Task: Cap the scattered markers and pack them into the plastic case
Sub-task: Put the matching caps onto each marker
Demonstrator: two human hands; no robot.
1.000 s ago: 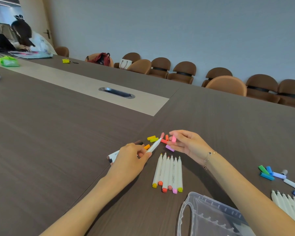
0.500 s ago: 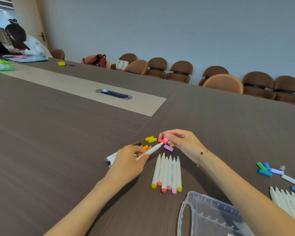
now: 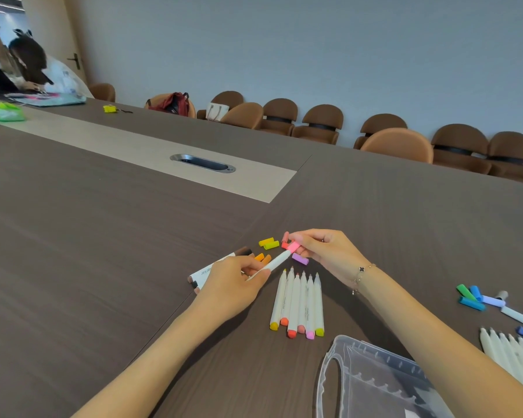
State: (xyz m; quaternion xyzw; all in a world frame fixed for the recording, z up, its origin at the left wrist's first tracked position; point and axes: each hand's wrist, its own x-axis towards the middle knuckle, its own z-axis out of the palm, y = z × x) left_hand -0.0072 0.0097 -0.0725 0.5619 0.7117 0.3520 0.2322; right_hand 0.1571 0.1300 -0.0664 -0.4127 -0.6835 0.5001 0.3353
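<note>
My left hand (image 3: 234, 282) grips a white marker (image 3: 277, 260) by its lower body, tip pointing up and right. My right hand (image 3: 323, 251) pinches a pink cap (image 3: 293, 246) that sits on the marker's tip. Loose caps lie around: two yellow caps (image 3: 268, 242), a red cap (image 3: 284, 245), orange caps (image 3: 262, 257) and a purple cap (image 3: 300, 259). Several uncapped white markers (image 3: 298, 300) lie side by side just below my hands. The clear plastic case (image 3: 372, 378) lies open at the bottom right.
Brown-capped markers (image 3: 215, 267) lie partly under my left hand. At the right edge are green, blue and purple caps (image 3: 477, 298) and more white markers (image 3: 514, 354). Chairs line the table's far side. A person sits at the far left.
My right hand brought the pink cap to the marker's tip and now holds it on the tip. My left hand kept hold of the marker, tilting it slightly.
</note>
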